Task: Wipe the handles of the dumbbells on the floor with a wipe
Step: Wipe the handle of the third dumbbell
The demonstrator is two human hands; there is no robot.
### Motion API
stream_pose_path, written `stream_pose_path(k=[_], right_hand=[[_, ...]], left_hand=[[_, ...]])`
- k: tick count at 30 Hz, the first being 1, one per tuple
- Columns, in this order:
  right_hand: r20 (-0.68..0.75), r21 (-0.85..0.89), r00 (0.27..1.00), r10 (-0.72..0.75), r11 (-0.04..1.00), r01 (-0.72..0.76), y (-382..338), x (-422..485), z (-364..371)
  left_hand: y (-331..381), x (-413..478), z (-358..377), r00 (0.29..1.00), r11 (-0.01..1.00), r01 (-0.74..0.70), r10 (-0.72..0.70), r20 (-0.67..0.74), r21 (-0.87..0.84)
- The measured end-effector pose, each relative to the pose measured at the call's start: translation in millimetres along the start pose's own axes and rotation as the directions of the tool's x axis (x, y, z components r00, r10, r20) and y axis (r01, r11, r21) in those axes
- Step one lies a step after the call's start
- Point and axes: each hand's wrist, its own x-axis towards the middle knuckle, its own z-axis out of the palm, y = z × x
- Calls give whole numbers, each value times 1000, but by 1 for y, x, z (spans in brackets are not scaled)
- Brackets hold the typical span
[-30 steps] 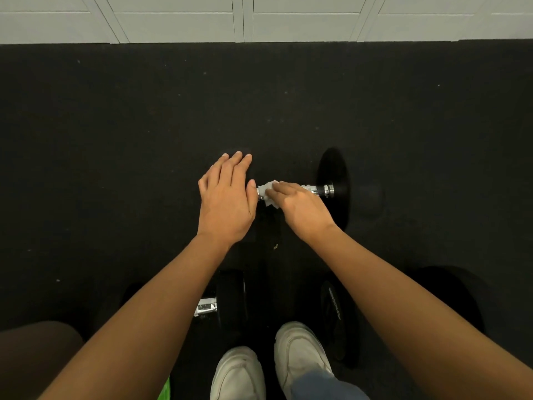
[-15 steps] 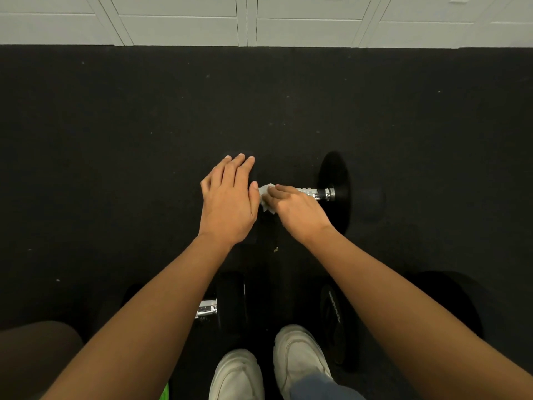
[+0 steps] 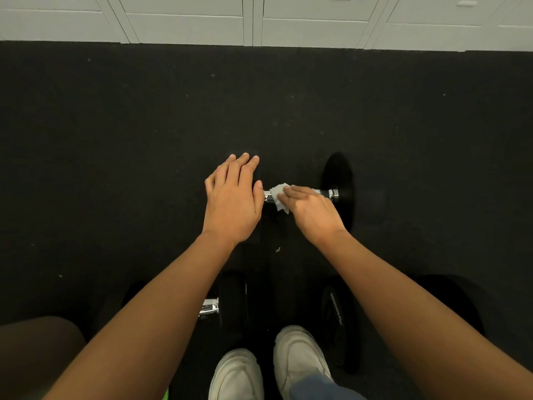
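A black dumbbell lies across the dark floor ahead of me, its chrome handle (image 3: 327, 193) running left to right and its right weight head (image 3: 339, 183) in plain sight. My left hand (image 3: 232, 202) lies flat, fingers together, on top of the left weight head and hides it. My right hand (image 3: 310, 210) presses a crumpled white wipe (image 3: 279, 197) onto the left part of the handle. Nearer to me lie two more dumbbells: one with a chrome handle end (image 3: 209, 307) under my left forearm, another with a black head (image 3: 339, 319) under my right forearm.
White cabinet fronts (image 3: 259, 21) line the far edge of the black rubber floor (image 3: 144, 140). My white shoes (image 3: 297, 359) stand between the two near dumbbells. A small scrap (image 3: 277, 249) lies on the floor just below my hands.
My right hand with the wipe has shifted slightly along the handle near its left end. My left hand has stayed on the left weight head.
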Motion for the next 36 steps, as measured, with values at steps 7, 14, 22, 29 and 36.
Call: stream_pose_path(k=[7,14,22,29,36], right_hand=[[-43,26,981,189,982,-188,18,-14,0],[-12,-134,942,336,933,-335,9,-9,-15],[-21,-57,936,352,934,-353,11,-8,-15],[-55,-19,920,389,920,-391,10,-4,-6],[-42,21,937,346,938,-346,7,7,-9]], left_hand=[[-1,3,0,1000,1000,5,-5,5,-1],[0,1,1,1000,1000,-1,1,-6,-3],[0,0,3,1000,1000,4,-4,-8,6],[0,1,2,1000,1000,-5,4,-28,-10],[0,2,2,1000,1000,7,-8,-14,-11]])
